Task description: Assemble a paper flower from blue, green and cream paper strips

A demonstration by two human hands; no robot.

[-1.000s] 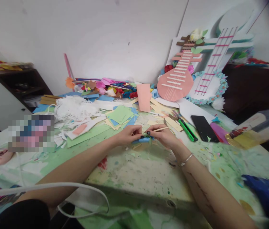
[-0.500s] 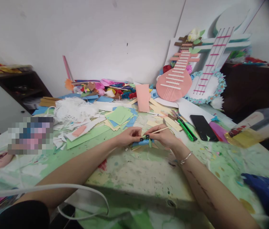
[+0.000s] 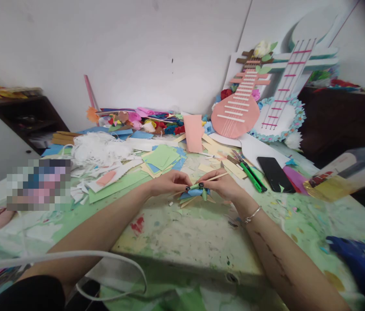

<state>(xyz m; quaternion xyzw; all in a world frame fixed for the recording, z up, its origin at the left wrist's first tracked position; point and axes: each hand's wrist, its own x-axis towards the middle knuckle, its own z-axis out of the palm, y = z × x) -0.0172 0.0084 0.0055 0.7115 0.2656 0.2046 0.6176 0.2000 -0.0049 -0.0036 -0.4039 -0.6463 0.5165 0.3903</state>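
Note:
My left hand and my right hand meet over the middle of a paint-stained table. Both pinch a small rolled green paper piece that sits on a little blue paper flower. My right hand also grips a thin wooden stick that points up to the right. Dark-painted fingertips press on either end of the green roll. Thin yellow strips lie under the blue piece.
Loose green, blue and yellow paper sheets lie behind my hands. A green utility knife and a black phone are at the right. Paper lute models lean on the wall. White scraps pile at the left.
The hands stay together over the blue piece. A green rolled strip now shows between the fingertips, where earlier mostly blue paper showed. The view shifted slightly.

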